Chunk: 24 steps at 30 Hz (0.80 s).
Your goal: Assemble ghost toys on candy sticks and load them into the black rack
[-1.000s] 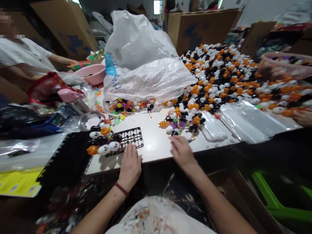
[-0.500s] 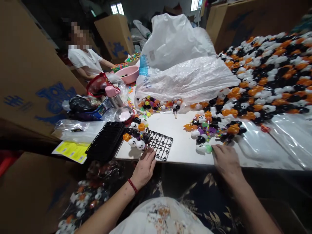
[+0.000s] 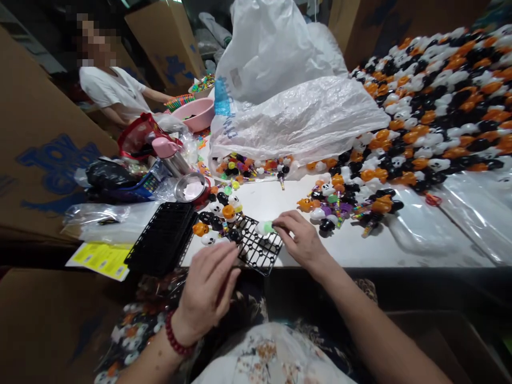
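Note:
A black plastic grid [image 3: 262, 250] lies near the front edge of the white table, with several orange, black and white toys [image 3: 218, 216] over its left end. Over the grid my right hand [image 3: 302, 240] pinches a small white and green toy [image 3: 265, 228] between thumb and fingertips. Just in front of the toy group is my left hand [image 3: 210, 285], with a red bead bracelet at the wrist. Its fingers are slightly bent and apart, with nothing seen in them. Further right on the table lies a cluster of mixed toys [image 3: 338, 205].
Stacked black grids [image 3: 162, 237] stand left beside yellow printed sheets [image 3: 102, 260]. Behind are a metal bowl [image 3: 192, 188], a flask [image 3: 168, 152], a pink basin [image 3: 196, 114] and a large plastic bag [image 3: 280, 106]. A toy heap [image 3: 444, 112] fills the right. A person [image 3: 112, 93] works back left.
My right hand has moved left from the right cluster to the grid, carrying the white and green toy. My left hand has lifted off the grid's edge. The whole view has shifted a little.

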Available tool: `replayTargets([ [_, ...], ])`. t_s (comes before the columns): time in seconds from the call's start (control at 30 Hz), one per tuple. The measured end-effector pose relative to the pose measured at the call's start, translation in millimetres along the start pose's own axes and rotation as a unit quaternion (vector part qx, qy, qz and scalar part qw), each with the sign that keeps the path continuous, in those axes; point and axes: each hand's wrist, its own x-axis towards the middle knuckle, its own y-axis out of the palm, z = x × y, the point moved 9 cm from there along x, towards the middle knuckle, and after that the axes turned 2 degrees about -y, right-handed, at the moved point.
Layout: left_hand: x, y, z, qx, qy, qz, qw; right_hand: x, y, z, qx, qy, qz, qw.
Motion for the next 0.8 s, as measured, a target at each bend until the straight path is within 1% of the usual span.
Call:
replayTargets([
  [0.03,11.1,-9.1,6.0,0.007,-0.01,-0.002,1.0,9.4,9.5,2.1,0.014,-0.005,0.01,1.0],
  [0.07,22.0,-13.8,13.2,0.011,-0.018,0.006,1.0,17.8,19.1,2.9,0.023,-0.007,0.02,1.0],
  [0.1,32.1,-14.6,20.1,0.011,-0.019,0.02,1.0,25.1,28.6,2.4,0.027,-0.005,0.03,0.999],
  [0.2,52.3,-1.7,37.0,0.003,0.002,0.073,0.997,40.0,56.6,-2.1,0.02,0.017,0.07,0.997],
  [0.27,57.0,10.4,43.8,-0.009,0.016,0.095,0.995,44.0,73.0,-4.5,0.014,0.038,0.104,0.994],
  [0.33,57.3,20.0,47.5,-0.02,0.022,0.104,0.994,45.1,84.7,-4.2,0.019,0.049,0.124,0.991],
  [0.37,56.9,23.4,48.7,-0.024,0.021,0.105,0.994,45.2,88.8,-2.3,0.027,0.044,0.127,0.991],
  [0.43,56.3,27.0,50.9,-0.032,0.014,0.103,0.994,45.5,94.1,4.9,0.05,0.011,0.121,0.991],
  [0.5,57.0,27.4,52.7,-0.037,0.005,0.099,0.994,45.1,96.8,12.6,0.065,-0.031,0.108,0.992],
  [0.57,58.4,27.4,52.9,-0.042,0.006,0.104,0.994,44.2,98.6,17.1,0.063,-0.051,0.1,0.992],
  [0.63,59.2,28.5,53.1,-0.044,0.013,0.119,0.992,43.5,101.2,19.3,0.053,-0.043,0.104,0.992],
  [0.7,59.4,30.9,56.5,-0.037,0.02,0.128,0.991,43.1,105.1,20.1,0.044,-0.017,0.115,0.992],
  [0.8,59.6,37.0,66.5,-0.013,0.038,0.113,0.993,42.6,111.5,16.9,0.031,0.022,0.127,0.991],
])
